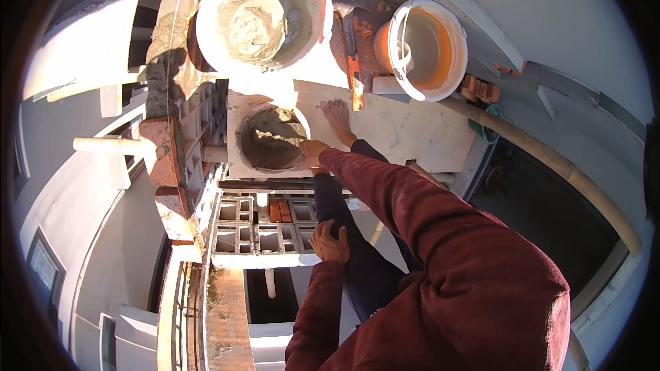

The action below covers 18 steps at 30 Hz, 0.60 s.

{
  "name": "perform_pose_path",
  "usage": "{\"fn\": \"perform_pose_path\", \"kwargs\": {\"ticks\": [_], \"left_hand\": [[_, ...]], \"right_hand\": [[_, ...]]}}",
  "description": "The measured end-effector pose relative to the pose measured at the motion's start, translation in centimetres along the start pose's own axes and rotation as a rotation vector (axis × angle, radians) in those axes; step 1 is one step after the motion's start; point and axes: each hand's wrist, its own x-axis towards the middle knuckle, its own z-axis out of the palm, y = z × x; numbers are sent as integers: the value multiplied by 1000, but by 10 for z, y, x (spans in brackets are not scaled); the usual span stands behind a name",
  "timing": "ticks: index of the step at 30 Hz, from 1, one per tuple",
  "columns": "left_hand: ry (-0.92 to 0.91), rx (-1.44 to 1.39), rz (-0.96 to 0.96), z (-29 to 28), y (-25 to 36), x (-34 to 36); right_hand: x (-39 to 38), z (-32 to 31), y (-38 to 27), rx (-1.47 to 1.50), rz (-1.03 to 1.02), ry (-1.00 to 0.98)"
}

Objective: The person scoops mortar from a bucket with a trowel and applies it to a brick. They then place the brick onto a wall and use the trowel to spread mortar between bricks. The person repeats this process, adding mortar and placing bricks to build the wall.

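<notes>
Keeping the small mortar bucket (303, 118) steady, just upper-left of frame centre, is advised while its rim is met by the right hand (315, 154), grip unclear, the left hand (330, 242) being rested empty, half-curled on the trouser leg (368, 261).

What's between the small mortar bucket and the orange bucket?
In the head view, going from the small mortar bucket to the orange bucket: some pale board, a bare foot, then a tool's orange handle.

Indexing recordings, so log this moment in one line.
right hand: at small mortar bucket | left hand: at trouser leg | nearby: orange-handled tool, orange bucket
</notes>
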Motion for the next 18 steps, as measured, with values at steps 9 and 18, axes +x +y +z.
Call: {"fn": "perform_pose_path", "kwargs": {"ticks": [9,18], "left_hand": [[-207,531,189,-42,61,-19],[-403,517,698,-120,294,-25]], "right_hand": [[-182,-40,91,230,8,-33],[-393,-68,160,714,58,21]]}}
